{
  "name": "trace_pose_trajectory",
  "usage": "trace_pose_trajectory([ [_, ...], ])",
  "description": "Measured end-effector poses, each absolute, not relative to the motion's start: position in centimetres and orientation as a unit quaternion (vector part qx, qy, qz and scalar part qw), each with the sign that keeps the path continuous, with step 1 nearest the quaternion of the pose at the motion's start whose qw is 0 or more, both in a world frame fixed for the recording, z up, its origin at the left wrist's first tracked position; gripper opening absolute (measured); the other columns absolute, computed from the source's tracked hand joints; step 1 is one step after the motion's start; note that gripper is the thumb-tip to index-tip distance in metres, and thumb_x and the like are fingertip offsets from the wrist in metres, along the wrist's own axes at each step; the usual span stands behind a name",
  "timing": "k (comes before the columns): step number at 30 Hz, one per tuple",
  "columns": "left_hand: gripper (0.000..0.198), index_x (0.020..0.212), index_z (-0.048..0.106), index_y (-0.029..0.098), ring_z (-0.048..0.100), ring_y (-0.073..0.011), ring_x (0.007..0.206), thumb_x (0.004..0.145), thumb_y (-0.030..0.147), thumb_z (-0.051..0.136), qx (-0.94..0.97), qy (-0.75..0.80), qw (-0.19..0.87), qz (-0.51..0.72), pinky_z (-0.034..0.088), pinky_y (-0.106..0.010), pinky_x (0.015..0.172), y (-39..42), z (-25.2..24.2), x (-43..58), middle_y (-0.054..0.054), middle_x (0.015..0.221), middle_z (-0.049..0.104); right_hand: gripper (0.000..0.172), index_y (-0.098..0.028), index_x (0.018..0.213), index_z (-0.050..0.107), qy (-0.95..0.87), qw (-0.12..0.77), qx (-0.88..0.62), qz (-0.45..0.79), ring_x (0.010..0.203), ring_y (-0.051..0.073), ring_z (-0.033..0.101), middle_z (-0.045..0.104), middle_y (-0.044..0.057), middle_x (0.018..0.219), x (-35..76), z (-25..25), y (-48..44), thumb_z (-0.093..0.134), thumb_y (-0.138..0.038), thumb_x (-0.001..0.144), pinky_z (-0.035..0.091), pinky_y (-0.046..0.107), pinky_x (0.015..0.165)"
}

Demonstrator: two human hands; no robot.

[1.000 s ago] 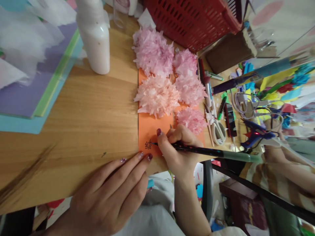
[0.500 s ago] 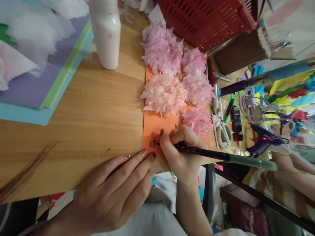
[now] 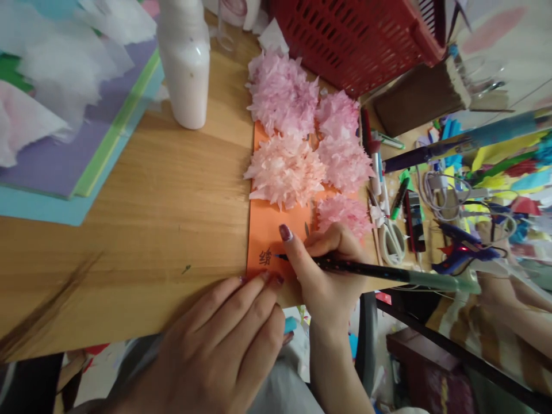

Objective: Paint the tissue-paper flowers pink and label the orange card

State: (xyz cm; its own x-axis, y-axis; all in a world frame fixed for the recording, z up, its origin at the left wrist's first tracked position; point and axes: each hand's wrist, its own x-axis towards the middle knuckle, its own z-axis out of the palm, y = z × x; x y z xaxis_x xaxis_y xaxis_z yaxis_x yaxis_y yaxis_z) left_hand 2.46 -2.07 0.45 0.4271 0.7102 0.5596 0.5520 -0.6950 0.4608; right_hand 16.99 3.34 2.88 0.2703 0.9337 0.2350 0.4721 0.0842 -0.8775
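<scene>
An orange card (image 3: 276, 221) lies on the wooden table, with pink and peach tissue-paper flowers (image 3: 287, 169) covering its far part. A dark handwritten character (image 3: 264, 257) stands on its bare near part. My right hand (image 3: 330, 276) grips a long black pen with a pale green end (image 3: 388, 273). The pen's tip is just right of the character; I cannot tell whether it touches the card. My left hand (image 3: 233, 333) is stretched out, its fingertips on the card's near edge. A small light-blue piece (image 3: 290, 325) shows beside its thumb; whether it is held is unclear.
A white bottle (image 3: 185, 75) and stacked coloured paper (image 3: 86, 155) stand left. A red basket (image 3: 345, 40) is behind the flowers. Scissors (image 3: 392, 242), markers and a blue glue gun (image 3: 463, 248) lie right, near another person's arm (image 3: 513, 305).
My left hand has slid right along the card's near edge. The pen tip has shifted slightly right, and the character shows more strokes. The camera view has moved a little.
</scene>
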Motion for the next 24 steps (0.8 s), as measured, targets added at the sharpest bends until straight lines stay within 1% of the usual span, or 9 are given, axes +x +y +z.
trace_pose_trajectory([
  [2, 0.017, 0.100, 0.067, 0.010, 0.071, -0.0224, 0.102, 0.099, 0.017, 0.052, 0.841, 0.383, 0.078, 0.375, 0.045, -0.037, 0.087, -1.89, 0.29, 2.60, -0.011, 0.110, 0.077, 0.043, -0.022, 0.058, 0.035, -0.569, 0.483, -0.622, 0.238, 0.043, 0.006, 0.030, 0.036, -0.010, 0.051, 17.17, 2.74, 3.27, 0.069, -0.010, 0.082, 0.027, 0.022, 0.039],
  [4, 0.018, 0.099, 0.068, 0.011, 0.071, -0.0205, 0.098, 0.100, 0.020, 0.052, 0.842, 0.385, 0.056, 0.374, 0.044, -0.036, 0.080, -1.70, 0.08, 2.64, -0.008, 0.108, 0.078, 0.043, -0.021, 0.059, 0.031, -0.580, 0.485, -0.607, 0.244, 0.043, 0.005, 0.026, 0.032, -0.010, 0.051, 17.33, 2.69, 3.26, 0.063, -0.005, 0.083, 0.025, 0.021, 0.040],
  [6, 0.019, 0.098, 0.068, 0.012, 0.071, -0.0190, 0.095, 0.100, 0.020, 0.052, 0.839, 0.387, 0.047, 0.379, 0.043, -0.035, 0.077, -1.57, -0.11, 2.65, -0.006, 0.103, 0.079, 0.043, -0.020, 0.059, 0.029, -0.591, 0.486, -0.593, 0.252, 0.043, 0.004, 0.024, 0.029, -0.011, 0.051, 17.42, 2.68, 3.25, 0.060, -0.002, 0.083, 0.024, 0.020, 0.041],
  [14, 0.018, 0.097, 0.066, 0.014, 0.069, -0.0163, 0.092, 0.101, 0.017, 0.049, 0.843, 0.383, 0.044, 0.374, 0.043, -0.034, 0.075, -1.35, 0.01, 2.65, -0.003, 0.099, 0.080, 0.042, -0.021, 0.060, 0.032, -0.598, 0.469, -0.603, 0.242, 0.044, 0.006, 0.024, 0.029, -0.010, 0.054, 17.39, 2.45, 3.12, 0.061, -0.003, 0.084, 0.022, 0.023, 0.040],
  [19, 0.018, 0.097, 0.066, 0.014, 0.068, -0.0168, 0.093, 0.101, 0.019, 0.050, 0.842, 0.386, 0.045, 0.374, 0.043, -0.034, 0.074, -1.42, -0.01, 2.74, -0.004, 0.099, 0.079, 0.043, -0.021, 0.060, 0.030, -0.594, 0.461, -0.612, 0.245, 0.044, 0.006, 0.024, 0.029, -0.009, 0.053, 17.42, 2.53, 3.16, 0.060, -0.007, 0.086, 0.023, 0.023, 0.040],
  [24, 0.020, 0.097, 0.067, 0.014, 0.068, -0.0155, 0.093, 0.101, 0.019, 0.048, 0.845, 0.384, 0.040, 0.370, 0.043, -0.033, 0.075, -1.39, -0.01, 2.63, -0.002, 0.098, 0.080, 0.043, -0.020, 0.059, 0.030, -0.598, 0.458, -0.612, 0.239, 0.046, 0.005, 0.024, 0.030, -0.009, 0.054, 17.29, 2.70, 3.32, 0.060, -0.004, 0.085, 0.022, 0.022, 0.041],
])
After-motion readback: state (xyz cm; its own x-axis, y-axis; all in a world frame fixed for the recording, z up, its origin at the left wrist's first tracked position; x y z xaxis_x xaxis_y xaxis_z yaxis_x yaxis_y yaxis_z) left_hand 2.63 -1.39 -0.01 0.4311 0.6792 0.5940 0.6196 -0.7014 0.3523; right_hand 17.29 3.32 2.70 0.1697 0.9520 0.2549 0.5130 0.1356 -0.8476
